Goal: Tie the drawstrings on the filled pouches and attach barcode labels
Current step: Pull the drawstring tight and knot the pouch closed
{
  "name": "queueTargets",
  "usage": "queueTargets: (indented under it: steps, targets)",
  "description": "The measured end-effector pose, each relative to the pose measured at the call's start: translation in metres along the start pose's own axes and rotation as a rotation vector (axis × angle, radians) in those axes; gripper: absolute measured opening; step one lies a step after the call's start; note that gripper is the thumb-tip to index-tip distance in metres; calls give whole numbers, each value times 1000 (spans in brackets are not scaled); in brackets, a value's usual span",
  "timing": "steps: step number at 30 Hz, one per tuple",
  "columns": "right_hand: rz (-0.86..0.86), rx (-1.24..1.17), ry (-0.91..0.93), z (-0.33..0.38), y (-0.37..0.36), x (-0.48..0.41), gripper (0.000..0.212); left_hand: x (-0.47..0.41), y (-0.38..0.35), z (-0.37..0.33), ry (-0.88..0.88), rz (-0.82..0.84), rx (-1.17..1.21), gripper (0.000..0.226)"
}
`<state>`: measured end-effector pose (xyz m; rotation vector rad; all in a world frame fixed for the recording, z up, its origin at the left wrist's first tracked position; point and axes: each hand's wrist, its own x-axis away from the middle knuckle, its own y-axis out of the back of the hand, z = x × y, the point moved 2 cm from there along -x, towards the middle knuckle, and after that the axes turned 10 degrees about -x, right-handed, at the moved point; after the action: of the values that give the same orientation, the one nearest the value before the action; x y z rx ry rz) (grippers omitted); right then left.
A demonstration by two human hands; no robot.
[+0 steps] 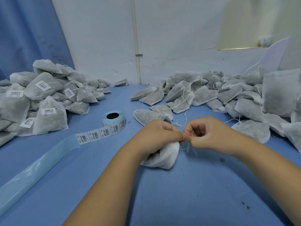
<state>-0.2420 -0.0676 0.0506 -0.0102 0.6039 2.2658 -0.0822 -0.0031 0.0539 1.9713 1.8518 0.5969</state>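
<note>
Nearest, a filled white pouch [164, 158] lies on the blue table [179, 193], its neck bunched inside the curled fingers of the left hand [160, 136]. Fingertip to fingertip with it, the right hand [206, 136] pinches the thin drawstring [187, 148], which dangles just below the fingertips. Beyond the left knuckles stands the label roll [114, 119], its strip trailing leftward. Farther out, labelled pouches [40, 95] heap left of the fingers and unlabelled pouches [228, 95] heap right.
</note>
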Motion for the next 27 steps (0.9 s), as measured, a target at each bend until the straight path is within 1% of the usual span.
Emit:
queueTargets:
  steps: [2, 4, 7, 10, 13, 18, 27]
  targets:
    - [5, -2, -1, -1, 1, 0, 22, 0, -1, 0, 8, -24, 10, 24]
    - [17, -3, -7, -2, 1, -1, 21, 0, -1, 0, 7, -42, 5, 20]
    - [28, -17, -21, -2, 2, -1, 10, -2, -2, 3, 0, -61, 1, 14]
    - [42, -28, -28, -2, 3, -1, 12, -3, -3, 3, -23, -72, 7, 19]
    - [59, -46, -29, -3, 3, -1, 13, -4, -3, 3, -42, -82, 2, 16]
    - [72, -54, -34, -3, 4, -2, 15, -4, -4, 4, -75, -104, -3, 17]
    - [72, -42, -61, -5, 7, -2, 11, -5, -6, 3, -92, -136, 18, 14]
